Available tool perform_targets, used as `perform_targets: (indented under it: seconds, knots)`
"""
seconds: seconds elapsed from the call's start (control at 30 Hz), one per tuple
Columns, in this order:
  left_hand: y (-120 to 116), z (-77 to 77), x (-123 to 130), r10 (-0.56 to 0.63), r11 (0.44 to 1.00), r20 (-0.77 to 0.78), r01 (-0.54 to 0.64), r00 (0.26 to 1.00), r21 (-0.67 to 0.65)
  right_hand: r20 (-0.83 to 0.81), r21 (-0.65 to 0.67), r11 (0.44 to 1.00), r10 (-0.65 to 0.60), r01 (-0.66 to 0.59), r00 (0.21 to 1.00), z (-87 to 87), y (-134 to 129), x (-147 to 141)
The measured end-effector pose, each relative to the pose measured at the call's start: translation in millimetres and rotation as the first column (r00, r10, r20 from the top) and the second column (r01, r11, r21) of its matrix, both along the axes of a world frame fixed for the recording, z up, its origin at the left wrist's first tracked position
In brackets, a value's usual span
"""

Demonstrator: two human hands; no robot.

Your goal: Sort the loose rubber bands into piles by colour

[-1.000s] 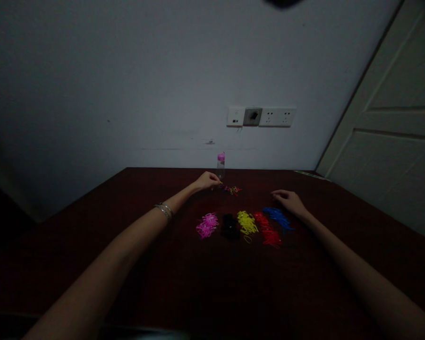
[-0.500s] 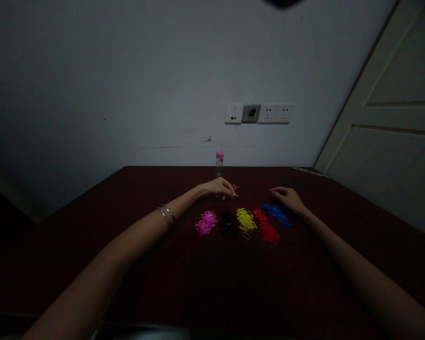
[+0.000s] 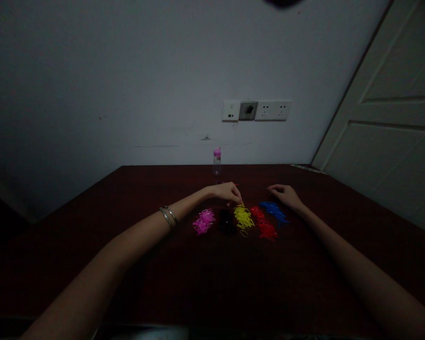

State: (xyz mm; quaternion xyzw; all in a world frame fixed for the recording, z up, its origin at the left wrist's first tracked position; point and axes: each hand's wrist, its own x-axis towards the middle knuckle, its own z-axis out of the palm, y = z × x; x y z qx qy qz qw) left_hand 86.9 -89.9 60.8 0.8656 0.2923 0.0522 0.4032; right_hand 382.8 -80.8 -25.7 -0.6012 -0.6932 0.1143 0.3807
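Indistinct grip at left fingers (image 3: pixel 238 194)

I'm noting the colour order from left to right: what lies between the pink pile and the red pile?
The head view shows the black pile, then the yellow pile; the left hand is at the yellow pile's far end.

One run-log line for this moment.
left hand: at yellow pile, grip unclear; right hand: near blue pile; pink pile, black pile, red pile: on table

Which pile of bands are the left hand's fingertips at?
The yellow pile of looped bands, third from the left, between the black pile and red pile. Only its far edge lies at the fingertips of the left hand.
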Motion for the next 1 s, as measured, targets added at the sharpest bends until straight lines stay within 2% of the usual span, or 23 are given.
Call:
perform_targets:
  seconds: [0.3, 0.6, 0.67, 0.73, 0.83, 0.93, 1.0]
  knots:
    - [-3, 2.8, 2, 0.032, 0.997, 0.009, -0.031, 0.999, -0.066, -0.011, 0.015, 1.0, -0.011, 0.012, 1.0, 0.4, 0, -1]
    - [8, -1.3, -7, 0.017, 0.999, 0.014, -0.016, 1.0, -0.035, -0.005, 0.0, 1.0, -0.002, 0.002, 1.0, -1.5, 3, 2]
    - [17, -4.9, -14, 0.047, 0.999, 0.038, -0.047, 0.998, -0.013, -0.013, 0.001, 1.0, -0.001, 0.001, 1.0, -1.9, 2, 2]
    - [29, -11.3, -25, 0.138, 0.99, 0.074, -0.139, 0.988, 0.017, -0.015, 0.002, 1.0, 0.002, -0.002, 1.0, -2.0, 2, 1]
    - [49, -24.6, -48, 0.359, 0.923, 0.179, -0.377, 0.916, 0.077, -0.011, -0.006, 1.0, -0.01, 0.01, 1.0, -1.5, 2, 1]
    - [65, -39.4, -76, 0.571, 0.753, 0.283, -0.629, 0.77, 0.192, 0.007, -0.023, 1.0, -0.021, 0.021, 1.0, 2.1, 3, 0]
    - [72, -48.3, -92, 0.647, 0.652, 0.344, -0.728, 0.68, 0.214, 0.032, -0.044, 0.999, 0.001, 0.0, 0.999, 7.1, 6, -4]
